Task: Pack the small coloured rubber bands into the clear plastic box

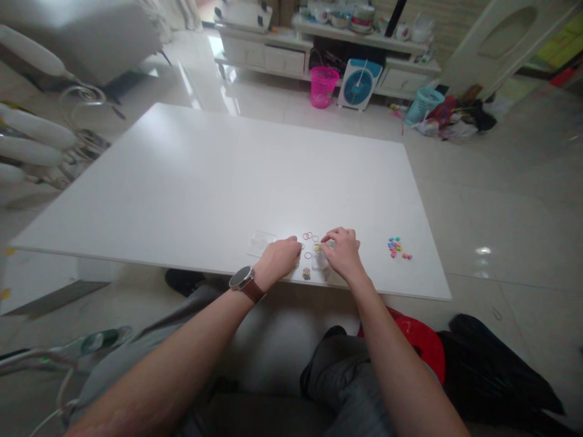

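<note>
My left hand (281, 257), with a watch (241, 277) on its wrist, rests low over the near table edge. Its fingers are closed beside several thin rings like rubber bands (308, 255); what they hold is hidden. My right hand (342, 250) is bent over a small clear container (319, 262) with yellowish bits (317, 247) in or on it. Thumb and fingers come together there, and anything pinched is too small to name. Between the hands, near the edge, lies a small yellow and blue cartoon figure (306, 274). Left of my left hand is a clear flat lid or tray (261, 243).
Small colourful pieces (395, 246) lie on the white table (255, 170) at right. Past its far side stand a pink basket (323, 88), a blue and white fan (359, 84) and a cabinet (285, 59). A red stool (421, 343) is beside my right arm.
</note>
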